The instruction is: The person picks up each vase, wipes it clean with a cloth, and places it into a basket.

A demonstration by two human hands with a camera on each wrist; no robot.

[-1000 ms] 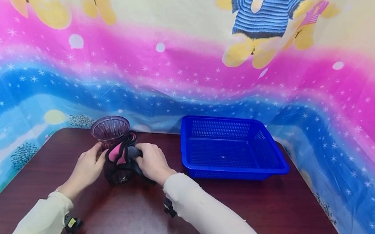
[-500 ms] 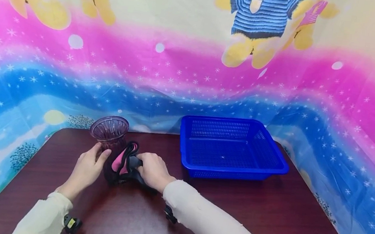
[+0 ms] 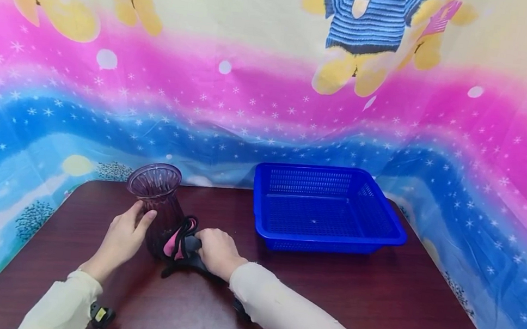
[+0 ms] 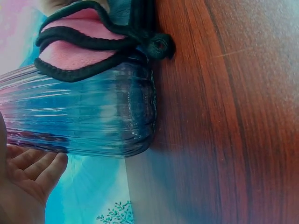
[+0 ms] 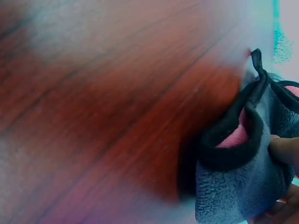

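A purple clear glass vase, ribbed and flared at the rim, stands on the table. My left hand holds it around the upper body from the left, the thumb on the near side; in the left wrist view that hand's fingers show beyond the glass. A folded cleaning cloth, grey outside and pink inside with black edging, lies against the vase's lower right side. My right hand pinches it; the right wrist view shows the grey plush cloth with the thumb pressed on it.
A blue plastic basket with perforated sides stands at the back right of the dark red wooden table. Behind the table hangs a patterned cloth backdrop with bears and snowflakes.
My right hand and the cloth have moved down along the vase from its upper body to its lower side, slightly to the right. The left hand and vase stay in place.
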